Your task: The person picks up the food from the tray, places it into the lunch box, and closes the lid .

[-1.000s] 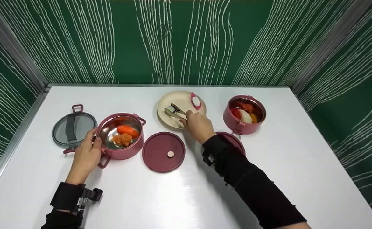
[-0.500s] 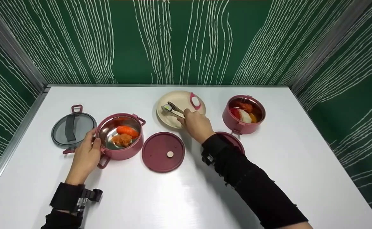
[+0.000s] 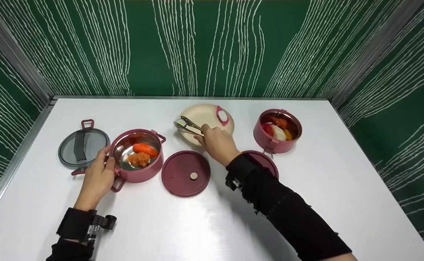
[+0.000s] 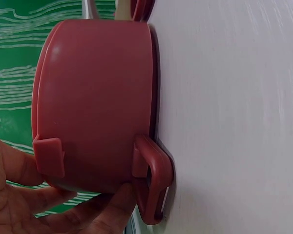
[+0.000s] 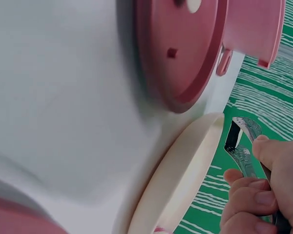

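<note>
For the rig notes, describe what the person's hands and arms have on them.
Both the left hand and right hand are ungloved. Each wrist wears a broad black band: the left band carries a small black device on its inner side, and the right band has a small fitting too. Black sleeves show on both arms; small dark bits stick out along the right sleeve.

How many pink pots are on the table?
2: the left pot, held by the left hand, and the right pot, to the right of the beige plate.
</note>
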The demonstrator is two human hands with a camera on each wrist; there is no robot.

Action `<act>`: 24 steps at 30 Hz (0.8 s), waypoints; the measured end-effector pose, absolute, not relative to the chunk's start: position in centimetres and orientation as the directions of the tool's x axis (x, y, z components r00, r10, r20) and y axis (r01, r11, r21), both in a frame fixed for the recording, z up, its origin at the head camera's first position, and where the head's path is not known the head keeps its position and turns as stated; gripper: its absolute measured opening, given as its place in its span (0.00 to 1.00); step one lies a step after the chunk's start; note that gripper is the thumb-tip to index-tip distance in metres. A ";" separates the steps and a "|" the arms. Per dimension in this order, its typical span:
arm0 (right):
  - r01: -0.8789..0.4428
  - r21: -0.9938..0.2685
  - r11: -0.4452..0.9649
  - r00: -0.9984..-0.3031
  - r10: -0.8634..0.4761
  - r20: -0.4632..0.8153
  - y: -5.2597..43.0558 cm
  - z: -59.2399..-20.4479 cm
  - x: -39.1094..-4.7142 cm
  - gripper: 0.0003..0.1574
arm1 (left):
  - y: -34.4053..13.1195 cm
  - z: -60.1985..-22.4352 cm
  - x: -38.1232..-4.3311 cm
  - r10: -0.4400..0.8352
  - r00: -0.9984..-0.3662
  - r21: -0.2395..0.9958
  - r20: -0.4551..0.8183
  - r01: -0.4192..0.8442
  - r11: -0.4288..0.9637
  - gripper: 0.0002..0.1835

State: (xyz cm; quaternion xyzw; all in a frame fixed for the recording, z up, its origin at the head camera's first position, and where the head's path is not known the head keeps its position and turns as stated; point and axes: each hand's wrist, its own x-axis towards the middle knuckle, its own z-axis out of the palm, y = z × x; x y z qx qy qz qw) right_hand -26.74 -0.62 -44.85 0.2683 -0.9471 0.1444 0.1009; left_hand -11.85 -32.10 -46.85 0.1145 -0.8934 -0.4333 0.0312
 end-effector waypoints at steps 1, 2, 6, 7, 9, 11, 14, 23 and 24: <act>-0.539 -0.222 0.813 -0.836 -0.482 0.263 -0.7 -44.8 -26.7 0.23 | -32.1 -46.9 -11.8 -0.231 -0.972 0.782 -0.044 -0.178 0.598 0.30; -0.540 -0.228 0.810 -0.836 -0.484 0.258 -0.9 -44.7 -26.6 0.23 | -32.1 -46.8 -11.8 -0.231 -0.972 0.781 -0.044 -0.178 0.598 0.30; -0.547 -0.245 0.800 -0.833 -0.492 0.253 -1.3 -44.3 -26.1 0.23 | -32.1 -46.8 -11.8 -0.233 -0.971 0.779 -0.045 -0.181 0.600 0.30; -0.550 -0.248 0.797 -0.831 -0.495 0.253 -1.5 -44.1 -26.0 0.23 | -32.1 -46.8 -11.8 -0.234 -0.971 0.779 -0.046 -0.182 0.600 0.30; -0.555 -0.250 0.793 -0.828 -0.501 0.251 -1.7 -43.8 -25.8 0.23 | -32.1 -46.8 -11.9 -0.236 -0.970 0.777 -0.050 -0.186 0.601 0.30; -0.567 -0.254 0.784 -0.821 -0.510 0.257 -1.9 -43.5 -25.5 0.23 | -32.2 -46.8 -11.9 -0.236 -0.970 0.775 -0.052 -0.188 0.603 0.30; -0.584 -0.255 0.771 -0.809 -0.526 0.262 -2.4 -43.2 -25.0 0.23 | -32.2 -46.8 -11.9 -0.234 -0.971 0.775 -0.050 -0.185 0.604 0.30; -0.646 -0.280 0.710 -0.764 -0.601 0.237 -4.4 -42.5 -23.3 0.22 | -32.1 -46.9 -11.9 -0.238 -0.970 0.788 -0.047 -0.182 0.588 0.30; -0.648 -0.278 0.709 -0.762 -0.605 0.232 -4.6 -42.5 -23.2 0.22 | -32.0 -46.9 -12.0 -0.237 -0.970 0.789 -0.046 -0.181 0.587 0.30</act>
